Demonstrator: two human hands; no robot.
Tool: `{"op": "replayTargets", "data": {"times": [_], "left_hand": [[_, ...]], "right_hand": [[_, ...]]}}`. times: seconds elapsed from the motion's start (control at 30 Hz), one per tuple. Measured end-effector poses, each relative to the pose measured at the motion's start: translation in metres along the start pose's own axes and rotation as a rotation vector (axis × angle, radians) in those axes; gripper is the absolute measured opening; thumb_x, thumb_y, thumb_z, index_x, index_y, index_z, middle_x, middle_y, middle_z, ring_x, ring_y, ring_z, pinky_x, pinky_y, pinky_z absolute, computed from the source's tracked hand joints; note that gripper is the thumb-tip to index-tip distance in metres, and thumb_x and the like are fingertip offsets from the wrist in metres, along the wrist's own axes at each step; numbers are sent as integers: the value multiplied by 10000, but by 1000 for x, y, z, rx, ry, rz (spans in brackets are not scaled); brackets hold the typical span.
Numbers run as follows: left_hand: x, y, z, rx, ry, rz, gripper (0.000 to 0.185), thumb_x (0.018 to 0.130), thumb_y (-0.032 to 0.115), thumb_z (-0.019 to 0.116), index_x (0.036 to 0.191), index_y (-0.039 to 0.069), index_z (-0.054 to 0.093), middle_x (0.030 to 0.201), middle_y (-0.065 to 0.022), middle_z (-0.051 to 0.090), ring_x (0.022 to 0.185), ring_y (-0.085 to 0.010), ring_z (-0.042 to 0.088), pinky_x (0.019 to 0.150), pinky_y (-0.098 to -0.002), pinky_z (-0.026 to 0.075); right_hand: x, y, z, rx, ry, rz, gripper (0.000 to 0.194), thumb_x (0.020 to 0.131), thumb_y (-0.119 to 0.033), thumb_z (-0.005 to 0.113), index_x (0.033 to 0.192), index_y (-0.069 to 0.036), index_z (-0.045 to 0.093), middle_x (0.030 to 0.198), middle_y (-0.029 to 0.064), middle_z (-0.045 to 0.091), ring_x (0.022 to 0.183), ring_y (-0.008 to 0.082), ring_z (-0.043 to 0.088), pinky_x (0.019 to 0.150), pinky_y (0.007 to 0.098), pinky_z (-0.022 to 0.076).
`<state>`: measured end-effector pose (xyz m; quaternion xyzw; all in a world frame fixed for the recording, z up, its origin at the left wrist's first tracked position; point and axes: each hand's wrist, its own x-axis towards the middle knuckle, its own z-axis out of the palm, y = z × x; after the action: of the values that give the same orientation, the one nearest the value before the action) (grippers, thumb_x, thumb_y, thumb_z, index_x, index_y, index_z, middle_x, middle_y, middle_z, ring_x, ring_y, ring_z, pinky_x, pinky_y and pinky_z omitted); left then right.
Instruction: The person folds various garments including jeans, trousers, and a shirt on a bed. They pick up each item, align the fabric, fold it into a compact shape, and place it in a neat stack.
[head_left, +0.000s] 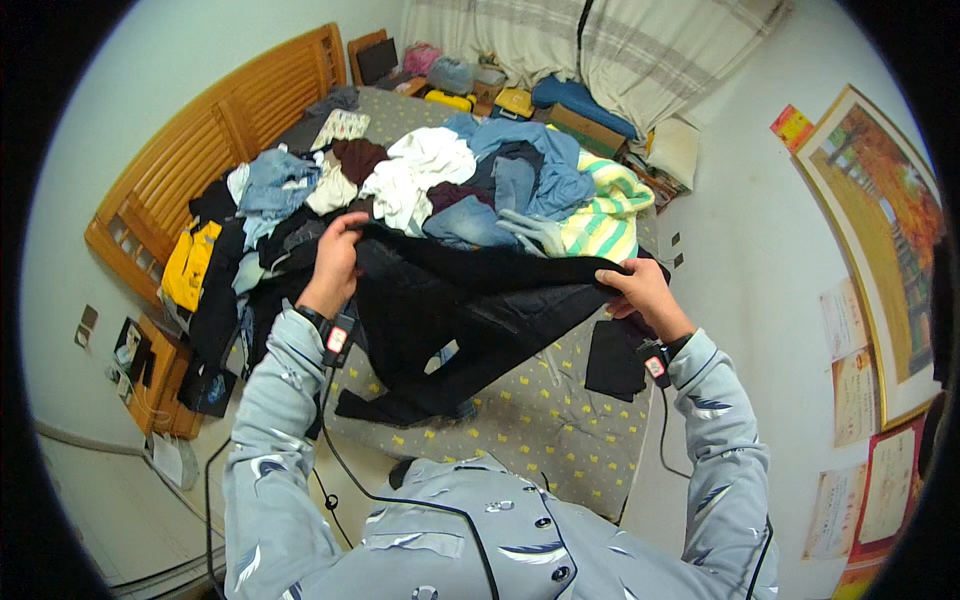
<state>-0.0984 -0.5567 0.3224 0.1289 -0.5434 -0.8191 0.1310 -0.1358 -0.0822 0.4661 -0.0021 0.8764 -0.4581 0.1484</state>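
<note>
Stretched between my two hands is a pair of black trousers (465, 307), its legs hanging down towards the bed. My left hand (337, 262) pinches one end of the upper edge. The other end is gripped by my right hand (641, 292), thumb on top. Behind the trousers lies a heap of clothes: a white garment (420, 169), a blue denim garment (277, 184) and a green, yellow and white striped cloth (607, 202). Below my right hand, a folded black garment (615, 360) rests on the bed.
The bed (555, 442) has a grey sheet with yellow marks and a slatted wooden headboard (225, 127). A yellow garment (191, 262) lies near it. Left stands a wooden nightstand (161, 375). Boxes and bags, including a cardboard box (585, 127), line the curtain. Black cables run from both wrists.
</note>
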Motion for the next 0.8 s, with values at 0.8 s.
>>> {"op": "replayTargets", "data": {"times": [0.8], "left_hand": [[-137,298,204,400,-377,1092,168,934,142,725,1014,-1,684,846,18,651,762,-48,582,682,-193,486]], "right_hand": [[-187,-139,-204,106,125,-1288,880,620,-590,860,1229,-50,523,987,39,678,936,108,675,782,243,572]]}}
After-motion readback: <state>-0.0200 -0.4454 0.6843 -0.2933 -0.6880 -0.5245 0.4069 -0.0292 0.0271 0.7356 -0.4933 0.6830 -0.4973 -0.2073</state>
